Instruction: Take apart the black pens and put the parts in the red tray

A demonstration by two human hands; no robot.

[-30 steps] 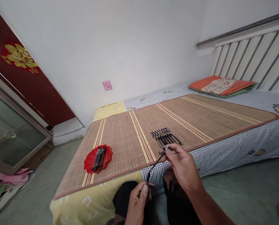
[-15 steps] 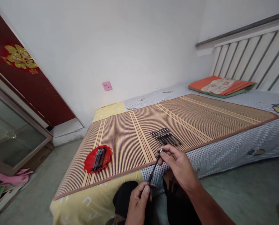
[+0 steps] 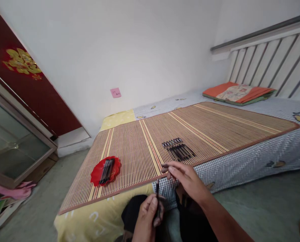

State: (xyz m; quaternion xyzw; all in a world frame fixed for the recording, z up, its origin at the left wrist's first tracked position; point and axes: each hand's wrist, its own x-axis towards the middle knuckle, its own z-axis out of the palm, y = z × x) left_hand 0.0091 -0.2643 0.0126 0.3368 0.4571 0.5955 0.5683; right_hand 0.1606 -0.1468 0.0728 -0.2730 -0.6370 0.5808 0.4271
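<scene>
A black pen (image 3: 157,190) stands nearly upright in my left hand (image 3: 150,209), its narrow silvery end pointing up. My left fingers and thumb are closed around the lower part, which they hide. Just above and to the right, my right hand (image 3: 182,174) is apart from the pen, fingers stretched forward and slightly spread, with nothing visible in them. Beyond it, several black pens (image 3: 179,149) lie side by side in a row on the striped mat (image 3: 129,144). To the left, a red scalloped plate (image 3: 96,173) holds several more black pens (image 3: 106,170).
The mat covers a bed with a yellow and blue checked sheet (image 3: 240,168). A folded orange cloth (image 3: 237,92) lies at the far right by the white headboard (image 3: 268,64). A glass-doored cabinet (image 3: 16,141) stands at left. My knees are against the bed's near edge.
My right hand has let go of the pen's upper end and drawn away from it. The pen, held in my left hand, has turned from slanting to nearly upright.
</scene>
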